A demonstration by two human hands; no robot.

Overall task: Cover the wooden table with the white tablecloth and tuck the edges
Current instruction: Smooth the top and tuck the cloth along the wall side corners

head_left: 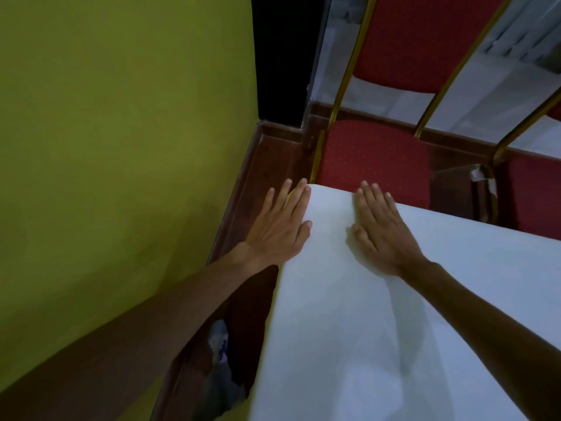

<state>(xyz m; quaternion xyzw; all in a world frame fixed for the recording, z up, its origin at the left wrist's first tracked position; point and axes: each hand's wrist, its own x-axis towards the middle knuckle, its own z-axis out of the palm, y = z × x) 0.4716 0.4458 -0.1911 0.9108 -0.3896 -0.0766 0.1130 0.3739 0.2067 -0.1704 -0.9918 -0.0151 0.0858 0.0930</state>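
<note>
The white tablecloth (379,314) lies over the table and hides the wood; its far left corner sits near the top of the cloth. My left hand (279,226) rests flat along the cloth's left edge by that corner, fingers together and stretched out, partly over the side. My right hand (379,232) presses flat on top of the cloth just right of the corner, fingers spread a little. Neither hand holds anything. A soft fold runs down the cloth below my right wrist.
A green wall (121,147) stands close on the left, with a dark wooden skirting (252,183) along the narrow gap beside the table. Red chairs with gold frames (373,165) stand right behind the far edge. Something pale and crumpled (218,338) lies in the gap.
</note>
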